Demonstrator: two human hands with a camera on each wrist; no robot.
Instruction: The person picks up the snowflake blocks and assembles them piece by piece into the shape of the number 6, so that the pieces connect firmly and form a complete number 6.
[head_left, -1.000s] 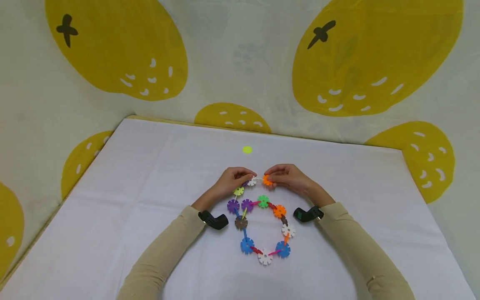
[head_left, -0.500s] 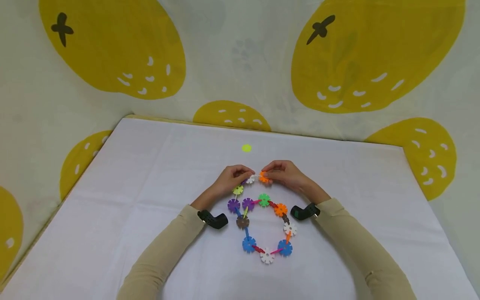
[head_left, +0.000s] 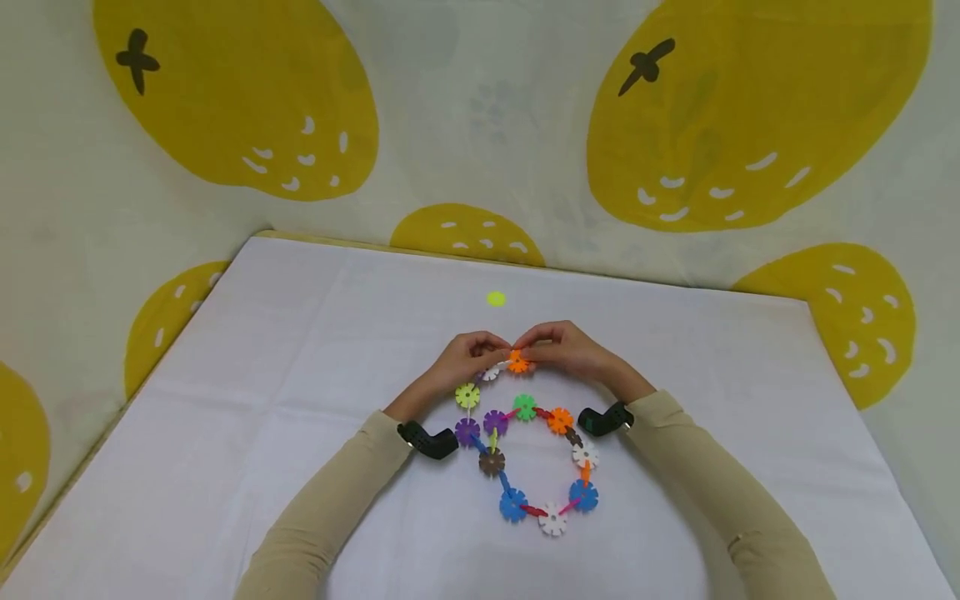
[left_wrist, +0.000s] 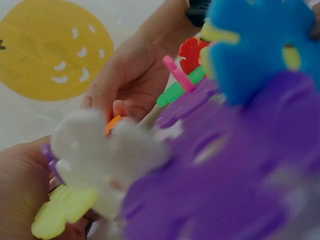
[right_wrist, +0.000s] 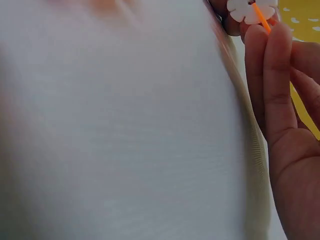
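Notched plastic snowflake discs are joined into a colourful chain on the white table. At its far end my right hand (head_left: 566, 346) pinches an orange snowflake disc (head_left: 517, 362), seen edge-on in the right wrist view beside a white snowflake disc (right_wrist: 243, 11). My left hand (head_left: 467, 360) pinches the chain by a white snowflake disc (head_left: 491, 373); its thumb partly hides that spot. From there the chain runs through a yellow-green disc (head_left: 467, 395) and a purple disc (head_left: 467, 432) to a brown disc (head_left: 492, 462), part of a closed ring.
Ring discs nearest the person include a blue disc (head_left: 513, 505) and a white disc (head_left: 552, 520). A bright yellow-green round spot (head_left: 496, 298) lies beyond the hands. Behind the table (head_left: 337, 317) hangs a cloth with yellow fruit prints (head_left: 480, 232). Both wrists wear black camera bands (head_left: 429, 440).
My right hand has moved left with the orange disc, closing the gap to my left hand. The chain by the left hand has dipped slightly, and the ring has shifted a little toward the person.
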